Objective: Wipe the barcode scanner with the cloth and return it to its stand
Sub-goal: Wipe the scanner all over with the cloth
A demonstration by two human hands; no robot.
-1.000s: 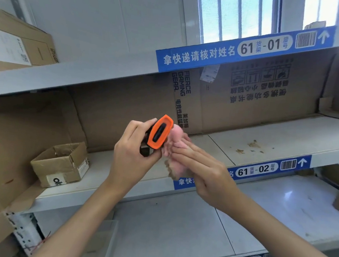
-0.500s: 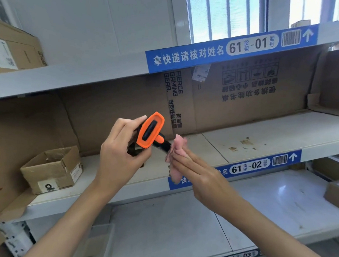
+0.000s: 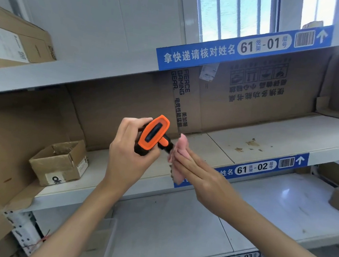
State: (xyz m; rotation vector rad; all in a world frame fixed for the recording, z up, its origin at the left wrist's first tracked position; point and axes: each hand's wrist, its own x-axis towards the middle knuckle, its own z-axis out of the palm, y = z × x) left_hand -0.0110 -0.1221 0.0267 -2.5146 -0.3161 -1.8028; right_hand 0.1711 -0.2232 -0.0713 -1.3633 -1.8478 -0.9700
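My left hand (image 3: 128,155) grips the orange and black barcode scanner (image 3: 154,134) by its head, in front of the middle shelf. The scanner's black handle points right, into a pink cloth (image 3: 179,159). My right hand (image 3: 199,176) holds that cloth wrapped around the end of the handle, fingers pressed flat on it. No stand for the scanner is in view.
Grey metal shelves (image 3: 264,135) run across the view, backed by flattened cardboard. A small open cardboard box (image 3: 60,161) sits on the middle shelf at left. Another box (image 3: 16,41) rests on the top shelf at left. A barred window (image 3: 242,15) is behind.
The cloth has slid from against the scanner's head down to the end of its handle. Both hands stayed in roughly the same place before the shelf.
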